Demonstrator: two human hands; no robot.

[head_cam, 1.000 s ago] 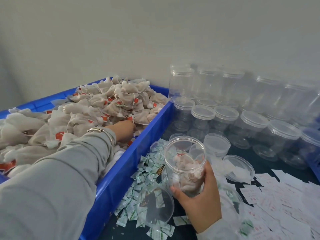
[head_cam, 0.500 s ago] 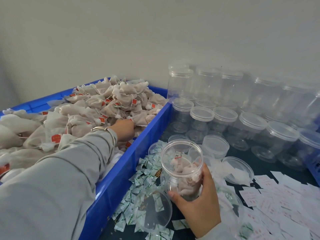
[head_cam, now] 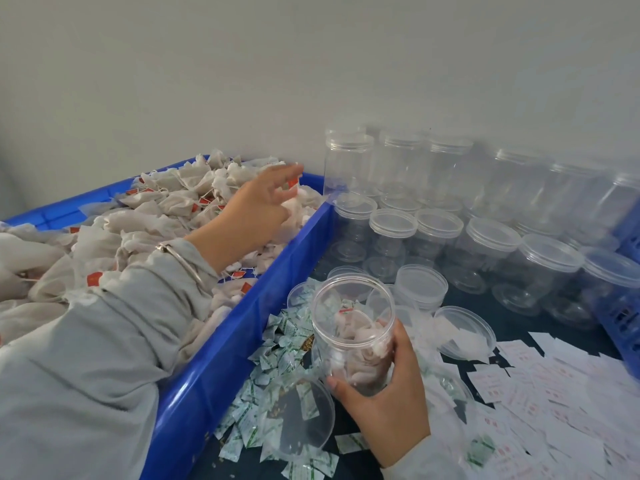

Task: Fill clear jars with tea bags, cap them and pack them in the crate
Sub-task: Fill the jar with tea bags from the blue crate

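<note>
A blue crate (head_cam: 221, 368) on the left holds a heap of white tea bags (head_cam: 166, 202) with red tags. My left hand (head_cam: 258, 202), blurred, is lifted over the heap near the crate's right wall. It holds a white tea bag (head_cam: 292, 206) under its fingers. My right hand (head_cam: 388, 403) grips an open clear jar (head_cam: 353, 327) from below and behind, just right of the crate. The jar is partly filled with tea bags and tilts slightly towards me.
Several empty capped clear jars (head_cam: 491, 251) stand at the back right against the wall. Loose clear lids (head_cam: 301, 420) lie among small green-white sachets (head_cam: 277, 362) by the crate. White paper slips (head_cam: 540, 403) cover the table's right. A blue basket (head_cam: 623, 327) is at the right edge.
My left hand has come up out of the tea bag heap, moving up and to the right with a bag. The jar in my right hand has barely moved.
</note>
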